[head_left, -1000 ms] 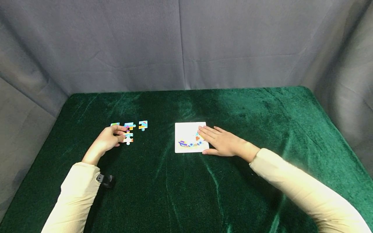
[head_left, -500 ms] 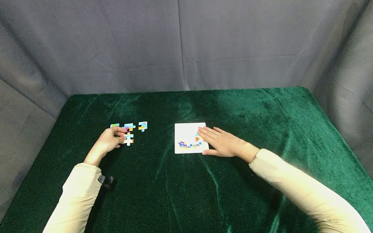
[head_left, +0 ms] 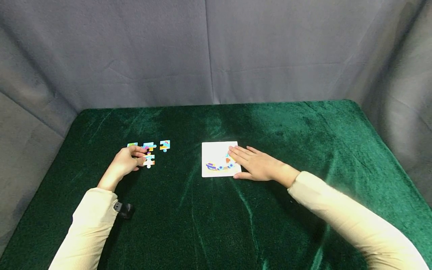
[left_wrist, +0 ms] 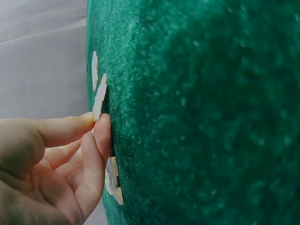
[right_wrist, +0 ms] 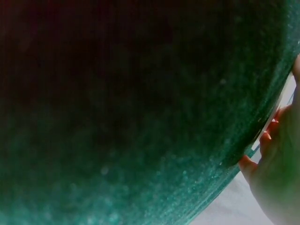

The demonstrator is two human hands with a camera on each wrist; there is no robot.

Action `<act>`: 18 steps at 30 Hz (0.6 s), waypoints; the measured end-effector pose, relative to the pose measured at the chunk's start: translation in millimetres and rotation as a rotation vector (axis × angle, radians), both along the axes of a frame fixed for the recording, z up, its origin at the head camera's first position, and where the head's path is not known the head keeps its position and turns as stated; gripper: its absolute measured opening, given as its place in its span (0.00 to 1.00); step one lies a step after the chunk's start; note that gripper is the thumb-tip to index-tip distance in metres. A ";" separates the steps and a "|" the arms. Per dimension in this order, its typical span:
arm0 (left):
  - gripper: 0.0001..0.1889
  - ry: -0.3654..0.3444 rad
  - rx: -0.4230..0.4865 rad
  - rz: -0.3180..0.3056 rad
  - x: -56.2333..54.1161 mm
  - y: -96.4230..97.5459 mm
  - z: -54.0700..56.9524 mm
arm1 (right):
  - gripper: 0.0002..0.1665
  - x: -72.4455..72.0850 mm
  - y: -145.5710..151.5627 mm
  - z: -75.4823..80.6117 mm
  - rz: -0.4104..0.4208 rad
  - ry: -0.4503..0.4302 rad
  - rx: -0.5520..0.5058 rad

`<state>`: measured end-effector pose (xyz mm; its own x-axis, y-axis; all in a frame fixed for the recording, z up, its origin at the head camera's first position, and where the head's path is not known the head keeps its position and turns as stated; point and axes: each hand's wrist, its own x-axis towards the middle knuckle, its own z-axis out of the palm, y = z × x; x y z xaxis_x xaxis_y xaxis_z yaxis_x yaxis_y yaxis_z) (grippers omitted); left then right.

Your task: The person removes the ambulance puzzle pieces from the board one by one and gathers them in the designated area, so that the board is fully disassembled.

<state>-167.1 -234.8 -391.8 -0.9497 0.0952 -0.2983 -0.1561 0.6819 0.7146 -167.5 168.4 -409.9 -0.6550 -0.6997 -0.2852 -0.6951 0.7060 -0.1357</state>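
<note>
A deep green plush cloth [head_left: 216, 225], rubbed lighter in streaks, covers the round-cornered table under both hands, and a grey fabric curtain [head_left: 270, 52] with a vertical seam hangs beyond them. The small white interlocking jigsaw piece with light blue and orange markings [head_left: 149, 162] is at the fingertips of the left hand [head_left: 125, 161], whose thumb and finger pinch it. Just beyond those fingertips lies a blue, yellow and purple jigsaw piece [head_left: 148, 146]; off to their right is a blue and orange jigsaw piece [head_left: 164, 144], and a green and blue jigsaw piece [head_left: 132, 144] shows partly behind the hand. The right hand [head_left: 258, 165] grasps nothing, its fingers laid straight over the right side of a square white board [head_left: 213, 150] with a purple, blue and orange picture along the edge nearer the person. Only the left wrist view shows the pinched piece edge-on, tilted with its gripped end off the cloth, and how thick the pieces are. The right wrist view is mostly dark cloth, with fingertips and a pale sliver of board at its edge.
</note>
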 end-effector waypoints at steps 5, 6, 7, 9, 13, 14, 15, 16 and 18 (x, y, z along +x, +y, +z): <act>0.20 0.018 -0.002 0.011 0.1 1.6 0.5 | 0.46 0.7 -0.9 0.6 0.004 0.016 -0.010; 0.20 0.018 -0.003 0.012 0.0 2.0 0.8 | 0.46 0.6 -0.9 0.4 0.006 0.020 -0.012; 0.20 0.020 -0.010 0.013 -0.1 2.5 1.0 | 0.46 0.5 -1.0 0.1 0.006 0.022 -0.013; 0.20 0.019 -0.021 0.015 -0.4 3.0 1.4 | 0.46 0.3 -1.1 -0.4 0.006 0.021 -0.010; 0.20 0.010 -0.037 0.016 -0.2 2.9 3.0 | 0.46 0.0 -0.9 -1.3 0.006 0.023 -0.010; 0.20 0.009 -0.040 0.016 -0.1 2.7 3.2 | 0.46 0.0 -0.9 -1.3 0.006 0.023 -0.009; 0.20 0.010 -0.044 0.016 -0.1 2.8 3.5 | 0.46 0.0 -0.9 -1.2 0.005 0.022 -0.009; 0.20 0.013 -0.051 0.017 0.0 2.9 3.8 | 0.46 0.2 -1.0 -1.0 0.004 0.021 -0.008; 0.20 0.018 -0.069 0.019 0.3 3.0 4.3 | 0.46 0.5 -1.4 -0.4 0.001 0.015 -0.004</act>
